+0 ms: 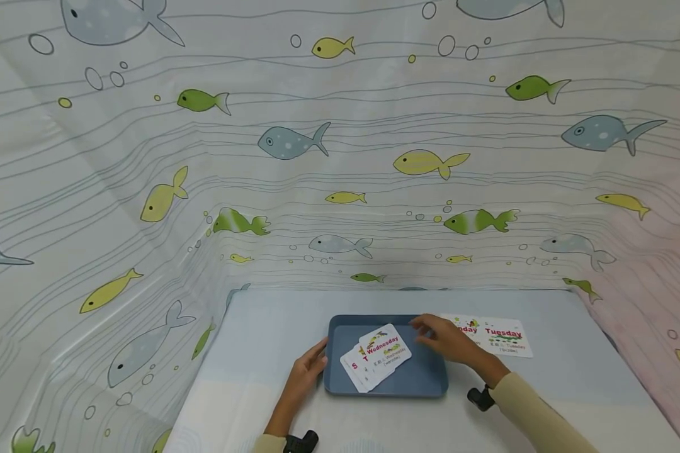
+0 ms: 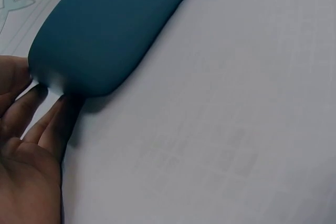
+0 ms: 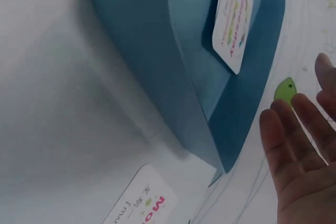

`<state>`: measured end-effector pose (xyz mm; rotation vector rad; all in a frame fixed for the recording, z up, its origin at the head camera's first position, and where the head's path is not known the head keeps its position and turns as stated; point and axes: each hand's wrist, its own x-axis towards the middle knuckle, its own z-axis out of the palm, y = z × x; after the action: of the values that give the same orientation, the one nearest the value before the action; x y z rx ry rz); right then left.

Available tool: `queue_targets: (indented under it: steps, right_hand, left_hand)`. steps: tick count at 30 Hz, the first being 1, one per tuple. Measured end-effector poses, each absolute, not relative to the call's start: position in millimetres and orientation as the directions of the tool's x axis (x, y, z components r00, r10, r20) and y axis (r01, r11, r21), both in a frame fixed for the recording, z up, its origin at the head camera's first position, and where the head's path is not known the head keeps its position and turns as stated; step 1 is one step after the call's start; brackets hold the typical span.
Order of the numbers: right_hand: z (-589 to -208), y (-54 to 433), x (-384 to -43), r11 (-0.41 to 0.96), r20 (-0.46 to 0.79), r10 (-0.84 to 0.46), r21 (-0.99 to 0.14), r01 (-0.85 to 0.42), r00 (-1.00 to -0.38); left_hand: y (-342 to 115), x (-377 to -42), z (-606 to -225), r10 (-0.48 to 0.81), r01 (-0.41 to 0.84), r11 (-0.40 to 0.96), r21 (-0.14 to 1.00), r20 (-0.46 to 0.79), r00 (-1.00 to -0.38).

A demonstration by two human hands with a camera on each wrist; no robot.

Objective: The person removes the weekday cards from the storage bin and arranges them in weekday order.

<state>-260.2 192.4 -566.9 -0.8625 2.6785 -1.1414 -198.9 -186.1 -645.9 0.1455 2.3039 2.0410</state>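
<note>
A blue-grey tray (image 1: 385,389) lies on the table in the head view. Inside it is a loose, overlapping pile of white word cards (image 1: 376,356), with "Wednesday" on the top one. My left hand (image 1: 301,379) touches the tray's left edge with its fingertips, as the left wrist view also shows. Over the tray's upper right corner hovers my right hand (image 1: 449,340), its fingers loosely bent and nothing held. Right of the tray lie a "Tuesday" card (image 1: 505,338) and a "Monday" card (image 3: 144,198), partly hidden by the right hand in the head view.
A pale table (image 1: 249,352) bears the tray and cards. Behind and beside it hangs a white sheet (image 1: 374,107) printed with fish. The two day cards lie side by side near the table's right part.
</note>
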Motion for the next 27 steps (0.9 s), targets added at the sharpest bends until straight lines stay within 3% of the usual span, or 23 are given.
queue_targets:
  steps: [10, 27]
  right_hand:
    - [-571.6, 174.4, -273.6, 0.561, 0.047, -0.620, -0.671, -0.485, -0.783]
    - [-578.8, 158.2, -286.7, 0.595, -0.014, -0.619, -0.661, -0.457, -0.785]
  left_hand:
    - [-186.0, -200.5, -645.9, 0.123, 0.050, 0.139, 0.989, 0.033, -0.992]
    - [-186.5, -197.5, -645.4, 0.128, 0.044, 0.117, 0.992, 0.029, -0.991]
